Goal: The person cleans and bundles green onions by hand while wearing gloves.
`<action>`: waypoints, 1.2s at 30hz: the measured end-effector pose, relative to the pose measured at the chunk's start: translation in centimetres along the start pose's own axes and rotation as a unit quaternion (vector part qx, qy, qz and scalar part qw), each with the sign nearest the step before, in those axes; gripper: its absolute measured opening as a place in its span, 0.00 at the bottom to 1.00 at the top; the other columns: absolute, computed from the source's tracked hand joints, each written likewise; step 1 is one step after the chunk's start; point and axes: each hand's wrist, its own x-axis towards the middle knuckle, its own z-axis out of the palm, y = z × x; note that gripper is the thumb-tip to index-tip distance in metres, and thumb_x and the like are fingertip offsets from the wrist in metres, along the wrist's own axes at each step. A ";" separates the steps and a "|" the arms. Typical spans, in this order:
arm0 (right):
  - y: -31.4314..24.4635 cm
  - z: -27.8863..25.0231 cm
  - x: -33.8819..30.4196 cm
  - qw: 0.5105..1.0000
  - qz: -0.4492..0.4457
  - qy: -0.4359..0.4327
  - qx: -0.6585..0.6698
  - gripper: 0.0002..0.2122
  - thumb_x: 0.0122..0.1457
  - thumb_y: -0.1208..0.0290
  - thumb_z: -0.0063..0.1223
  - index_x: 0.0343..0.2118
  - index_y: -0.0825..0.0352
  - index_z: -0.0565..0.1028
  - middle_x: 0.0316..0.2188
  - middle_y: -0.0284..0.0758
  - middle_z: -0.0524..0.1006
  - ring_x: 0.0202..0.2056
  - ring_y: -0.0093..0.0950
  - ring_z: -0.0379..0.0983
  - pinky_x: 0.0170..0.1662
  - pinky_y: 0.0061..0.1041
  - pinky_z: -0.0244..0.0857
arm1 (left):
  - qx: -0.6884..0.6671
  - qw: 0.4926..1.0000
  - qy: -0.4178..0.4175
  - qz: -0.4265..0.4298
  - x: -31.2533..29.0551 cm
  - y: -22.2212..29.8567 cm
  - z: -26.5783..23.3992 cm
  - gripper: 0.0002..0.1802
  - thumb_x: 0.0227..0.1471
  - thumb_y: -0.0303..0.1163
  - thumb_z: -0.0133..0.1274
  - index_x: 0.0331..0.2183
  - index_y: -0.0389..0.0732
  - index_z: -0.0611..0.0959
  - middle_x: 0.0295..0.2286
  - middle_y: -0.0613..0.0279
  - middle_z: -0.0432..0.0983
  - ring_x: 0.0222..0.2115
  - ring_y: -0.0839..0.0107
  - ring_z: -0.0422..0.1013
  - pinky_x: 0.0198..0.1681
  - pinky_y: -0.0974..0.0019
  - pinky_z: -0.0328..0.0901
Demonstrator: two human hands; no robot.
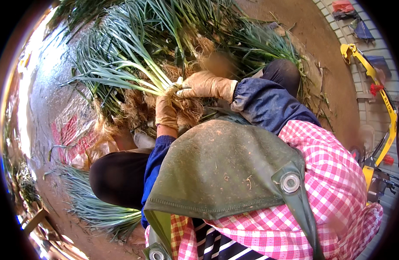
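Findings on the work in front of me. My left hand point(165, 112), gloved, is clamped around the lower stalks of a bunch of green stalks point(149, 80), whose leaves fan out up and to the left. My right hand point(208, 86), also gloved, comes in from the other side, thumb and fingers closed on the pale base of the same bunch. The two hands meet there, above a tangle of brown roots point(190, 112); I cannot tell whether those roots belong to the bunch held or to the plants below it.

Status: I judge this bunch to be in progress, since both hands are engaged at its base and neither has released it.

Outstanding: a large heap of leafy stalks point(134, 32) lies on the ground just ahead of me, with shaggy roots in plain view along its near edge. More leafy stalks point(262, 43) lie by my right knee point(282, 76). Neither lot is in my grasp, and I count both as remaining.

Possibly complete: a separate bundle point(97, 201) lies on the floor point(61, 190) beyond my left knee point(117, 177), its leaves roughly aligned. Its base ends run up to my blue sleeve point(152, 169) and are not clearly shown, so I cannot certify it as finished. No exact count is possible from this view.
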 end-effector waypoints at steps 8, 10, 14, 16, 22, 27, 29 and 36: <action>2.3 2.0 0.2 0.935 0.117 -0.138 0.306 0.13 0.53 0.60 0.53 0.24 0.66 0.73 0.16 0.31 0.71 0.18 0.22 0.66 0.22 0.22 0.60 | 0.072 0.997 0.016 0.013 -0.6 0.2 1.2 0.11 0.46 0.30 0.50 0.30 0.33 0.80 0.20 0.61 0.73 0.16 0.72 0.68 0.16 0.73 0.62; 2.2 2.1 -0.1 0.892 0.136 -0.141 0.408 0.08 0.53 0.66 0.54 0.24 0.65 0.73 0.17 0.26 0.70 0.18 0.17 0.64 0.21 0.18 0.57 | 0.090 0.996 -0.015 -0.019 -1.0 0.8 1.1 0.11 0.47 0.29 0.48 0.31 0.31 0.79 0.20 0.60 0.73 0.18 0.70 0.70 0.19 0.72 0.65; -0.2 2.8 -1.9 0.871 -0.048 -0.254 0.419 0.07 0.52 0.67 0.54 0.27 0.66 0.74 0.20 0.27 0.70 0.23 0.18 0.66 0.25 0.20 0.60 | -0.118 0.992 0.052 -0.013 -0.1 0.0 0.0 0.12 0.49 0.29 0.46 0.35 0.32 0.77 0.27 0.52 0.75 0.27 0.63 0.73 0.31 0.65 0.70; -0.8 0.7 -3.2 0.896 -0.053 -0.335 0.288 0.08 0.52 0.69 0.55 0.31 0.68 0.74 0.23 0.28 0.72 0.28 0.18 0.67 0.32 0.21 0.63 | -0.088 0.995 0.014 -0.038 -0.7 0.2 0.9 0.13 0.49 0.28 0.46 0.36 0.31 0.76 0.28 0.50 0.75 0.29 0.61 0.73 0.34 0.62 0.71; 1.5 -2.4 -0.3 0.944 -0.015 0.061 0.324 0.12 0.55 0.69 0.53 0.40 0.69 0.71 0.32 0.32 0.74 0.36 0.23 0.69 0.41 0.22 0.63 | -0.076 0.996 -0.001 -0.039 -0.9 0.5 1.0 0.11 0.53 0.30 0.45 0.37 0.35 0.75 0.29 0.51 0.76 0.25 0.60 0.74 0.27 0.62 0.72; 2.3 1.3 3.5 0.967 -0.047 0.026 0.249 0.12 0.49 0.63 0.58 0.31 0.67 0.73 0.24 0.34 0.73 0.29 0.24 0.68 0.34 0.25 0.62 | -0.153 0.986 -0.022 -0.067 0.1 -0.4 0.9 0.16 0.55 0.39 0.46 0.38 0.37 0.77 0.29 0.56 0.77 0.26 0.64 0.75 0.29 0.61 0.72; 2.1 1.0 3.0 0.980 -0.048 0.042 0.189 0.12 0.48 0.64 0.57 0.29 0.67 0.73 0.22 0.36 0.72 0.27 0.26 0.68 0.32 0.27 0.62 | -0.161 0.980 -0.016 -0.114 -0.4 -0.3 1.9 0.19 0.56 0.42 0.46 0.40 0.37 0.77 0.30 0.56 0.77 0.27 0.63 0.75 0.30 0.60 0.72; -1.5 1.3 -0.4 0.918 -0.120 -0.135 0.352 0.07 0.51 0.69 0.55 0.29 0.67 0.76 0.25 0.31 0.75 0.29 0.23 0.70 0.33 0.25 0.65 | -0.139 0.988 -0.026 -0.064 -0.2 -1.0 -0.5 0.12 0.52 0.30 0.46 0.39 0.37 0.76 0.33 0.56 0.75 0.32 0.66 0.72 0.37 0.66 0.69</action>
